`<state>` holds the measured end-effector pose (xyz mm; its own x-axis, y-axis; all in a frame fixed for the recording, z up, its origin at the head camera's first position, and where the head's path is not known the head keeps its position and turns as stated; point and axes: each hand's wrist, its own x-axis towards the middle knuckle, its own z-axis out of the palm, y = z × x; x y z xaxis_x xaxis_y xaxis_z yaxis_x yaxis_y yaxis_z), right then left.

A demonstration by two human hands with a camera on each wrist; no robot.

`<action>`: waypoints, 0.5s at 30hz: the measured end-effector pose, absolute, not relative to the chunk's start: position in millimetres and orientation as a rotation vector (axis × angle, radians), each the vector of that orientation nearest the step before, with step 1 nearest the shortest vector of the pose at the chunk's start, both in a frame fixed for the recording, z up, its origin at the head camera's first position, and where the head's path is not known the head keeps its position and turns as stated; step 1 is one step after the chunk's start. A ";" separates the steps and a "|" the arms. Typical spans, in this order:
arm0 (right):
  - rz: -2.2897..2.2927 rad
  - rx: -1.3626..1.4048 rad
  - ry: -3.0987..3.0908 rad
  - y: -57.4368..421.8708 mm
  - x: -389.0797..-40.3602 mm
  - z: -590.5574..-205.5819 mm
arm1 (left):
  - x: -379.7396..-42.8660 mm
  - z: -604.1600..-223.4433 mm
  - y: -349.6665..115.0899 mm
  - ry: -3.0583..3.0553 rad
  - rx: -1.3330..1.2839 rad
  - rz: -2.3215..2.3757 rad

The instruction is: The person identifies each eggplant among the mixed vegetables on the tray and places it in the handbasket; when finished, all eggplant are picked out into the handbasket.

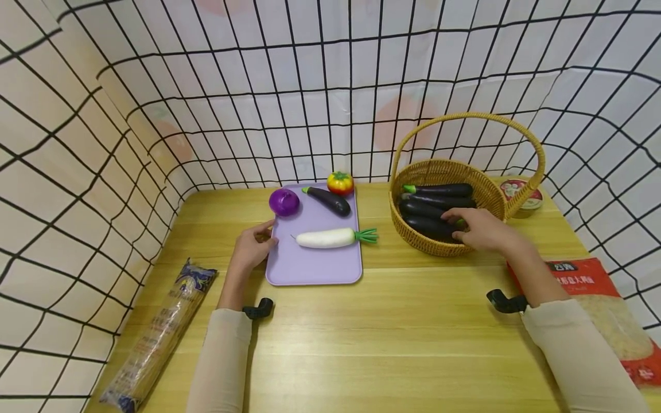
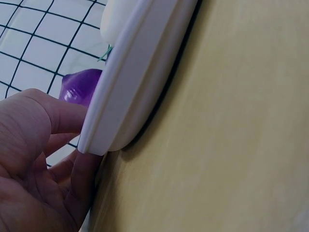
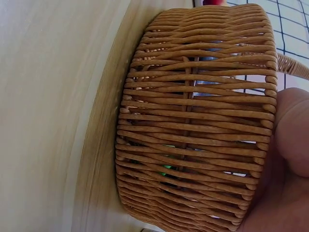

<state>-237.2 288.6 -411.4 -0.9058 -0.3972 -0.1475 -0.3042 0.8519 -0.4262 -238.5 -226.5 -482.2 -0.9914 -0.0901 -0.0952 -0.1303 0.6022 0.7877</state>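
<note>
My left hand (image 1: 252, 248) holds the left edge of a lilac tray (image 1: 312, 268), the thumb on the rim and fingers beneath in the left wrist view. On the tray lie a purple onion (image 1: 284, 202), a small eggplant (image 1: 329, 201) and a white radish (image 1: 326, 238) with its green top past the right rim. A red and yellow bell pepper (image 1: 340, 183) sits at its back right corner. My right hand (image 1: 480, 229) reaches over the front rim of a wicker basket (image 1: 431, 247), thumb and fingers apart at the front eggplant (image 1: 426, 227); whether they grip it I cannot tell.
Several more eggplants (image 1: 441, 191) lie in the basket, whose tall handle (image 1: 470, 115) arches overhead. Behind it on the right stands a round tin (image 1: 525, 201). A long noodle pack (image 1: 160, 338) lies at left, a red pasta bag (image 1: 601, 310) under the right forearm. Black wire grid encloses the table.
</note>
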 end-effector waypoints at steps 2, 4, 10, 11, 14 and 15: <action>-0.607 -0.540 2.804 288.2 -237.1 -411.9 | -238.6 -482.5 -226.9 2.764 -0.199 1.370; -0.626 -0.556 2.819 286.8 -237.0 -412.1 | -238.6 -482.6 -227.5 2.759 -0.205 1.373; -0.745 -0.560 2.866 276.7 -234.0 -409.6 | -238.0 -482.1 -227.3 2.755 -0.206 1.376; -0.778 -0.542 2.871 274.1 -233.5 -408.9 | -238.0 -482.1 -227.0 2.754 -0.206 1.375; -0.913 -0.484 2.876 264.8 -232.7 -406.5 | -238.0 -482.2 -226.4 2.753 -0.199 1.372; -0.964 -0.471 2.871 260.7 -232.2 -405.3 | -238.0 -482.1 -226.4 2.754 -0.195 1.373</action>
<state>-232.2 260.7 -405.3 -0.9499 -0.3117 0.0250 -0.2637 0.7554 -0.5999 -238.0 -226.4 -482.1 -0.9903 -0.0871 -0.1085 -0.1391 0.5960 0.7909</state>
